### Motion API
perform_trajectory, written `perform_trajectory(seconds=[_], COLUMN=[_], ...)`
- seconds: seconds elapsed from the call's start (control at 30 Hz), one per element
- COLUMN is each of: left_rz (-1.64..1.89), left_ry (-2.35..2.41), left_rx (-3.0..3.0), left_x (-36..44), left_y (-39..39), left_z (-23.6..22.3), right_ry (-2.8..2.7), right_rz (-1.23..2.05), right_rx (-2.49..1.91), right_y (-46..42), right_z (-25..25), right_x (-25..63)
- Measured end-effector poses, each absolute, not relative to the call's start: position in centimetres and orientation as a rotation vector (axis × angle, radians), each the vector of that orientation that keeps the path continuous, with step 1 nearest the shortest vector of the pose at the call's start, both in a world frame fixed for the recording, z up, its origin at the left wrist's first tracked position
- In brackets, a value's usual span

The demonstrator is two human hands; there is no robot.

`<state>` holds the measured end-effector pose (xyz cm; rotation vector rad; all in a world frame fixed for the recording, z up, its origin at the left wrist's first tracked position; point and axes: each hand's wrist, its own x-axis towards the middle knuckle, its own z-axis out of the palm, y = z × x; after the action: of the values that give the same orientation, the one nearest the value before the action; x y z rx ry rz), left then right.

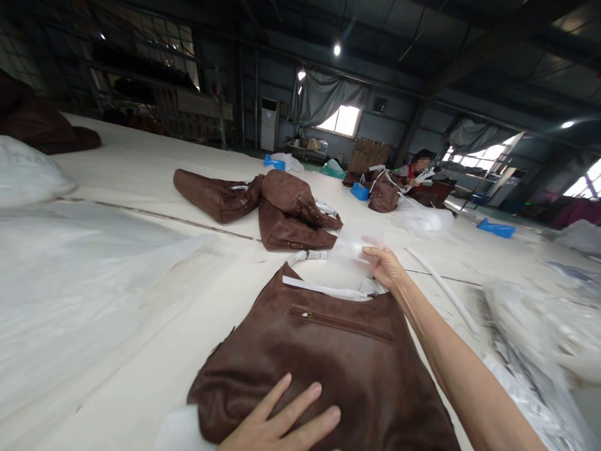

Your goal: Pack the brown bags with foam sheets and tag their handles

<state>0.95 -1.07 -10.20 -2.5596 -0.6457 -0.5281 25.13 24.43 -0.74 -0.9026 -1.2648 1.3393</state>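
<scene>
A brown leather-look handbag point(338, 363) lies on the white table in front of me, its zipped pocket facing up. My left hand point(282, 416) rests on the lower part of the bag with fingers spread. Past the bag's top edge, my right hand point(385, 266) pinches a translucent white sheet point(352, 250) between thumb and fingers, beside the strap. White wrapping point(323, 287) runs along the bag's opening, and the strap point(300, 257) is partly covered in white too.
More brown bags point(295, 213) lie farther up the table point(131, 169). Clear plastic bags are spread at left point(84, 263) and piled at right point(544, 326). A white strip point(444, 291) lies right of my forearm. Another person point(417, 166) is at the far end near more bags.
</scene>
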Motion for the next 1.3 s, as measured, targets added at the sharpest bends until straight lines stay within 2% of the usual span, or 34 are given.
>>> perform_trajectory(seconds=[0.13,0.23,0.33,0.43,0.57,0.63,1.0,1.17,1.3], left_rz=[-0.476,-0.408,-0.458,-0.481,-0.512,-0.585,-1.024,-0.792,-0.719], left_ry=[-0.742,-0.865,-0.906,-0.882,-0.906,-0.937,-0.996,-0.984,-0.926], left_rx=[-2.699,-2.812,-2.872,-2.89,-2.871,-2.839,-2.555,-2.858,-2.938], left_x=[1.3,1.4,1.4,1.4,1.6,1.7,1.1,1.4,1.4], left_y=[-2.2,-2.7,-2.7,-2.6,-2.8,-3.1,-3.7,-3.3,-3.1], left_z=[-8.8,-8.4,-8.4,-8.6,-8.5,-8.6,-10.4,-9.2,-8.4], right_ry=[-1.36,-1.619,-1.991,-2.258,-2.465,-2.501,-2.682,-2.696,-2.581], right_rz=[1.247,0.987,0.593,0.443,0.009,-0.101,-0.21,-0.142,-0.097], right_rx=[-0.862,-0.947,-0.921,-0.784,-0.763,-0.801,-0.906,-0.917,-0.91], right_y=[19.4,14.0,8.7,4.9,2.7,2.3,1.2,0.4,-4.6], right_z=[0.9,0.9,-0.6,-2.9,-5.6,-6.4,-6.7,-5.9,-6.1], right_x=[25.6,25.7,26.0,26.4,26.4,26.3,26.0,25.7,26.2])
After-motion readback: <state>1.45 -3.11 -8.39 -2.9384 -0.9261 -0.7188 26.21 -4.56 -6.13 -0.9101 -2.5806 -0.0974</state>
